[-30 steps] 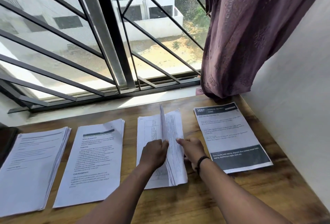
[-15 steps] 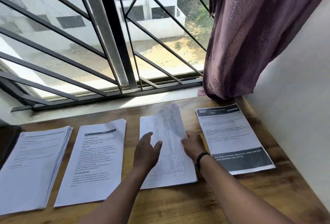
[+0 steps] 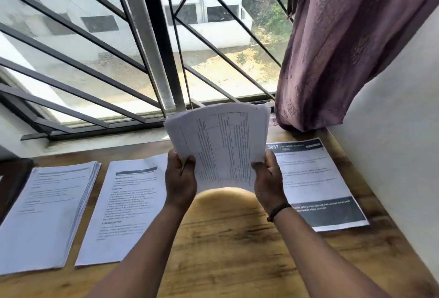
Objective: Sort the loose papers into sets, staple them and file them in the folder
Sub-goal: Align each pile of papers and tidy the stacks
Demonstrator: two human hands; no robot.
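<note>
the left hand (image 3: 180, 178) and right hand (image 3: 268, 178) grip a sheaf of papers (image 3: 221, 145) upright above the bench (image 3: 237, 238); likely squaring the set, which then needs stapling.

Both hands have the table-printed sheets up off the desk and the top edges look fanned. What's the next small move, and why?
Probably tap the lifted sheaf of white table-printed sheets on edge against the bare wooden desk below it to square it. The left hand and right hand grip its lower corners, its top edges are splayed unevenly, and no stapler is in view, so aligning seems to come first.
</note>
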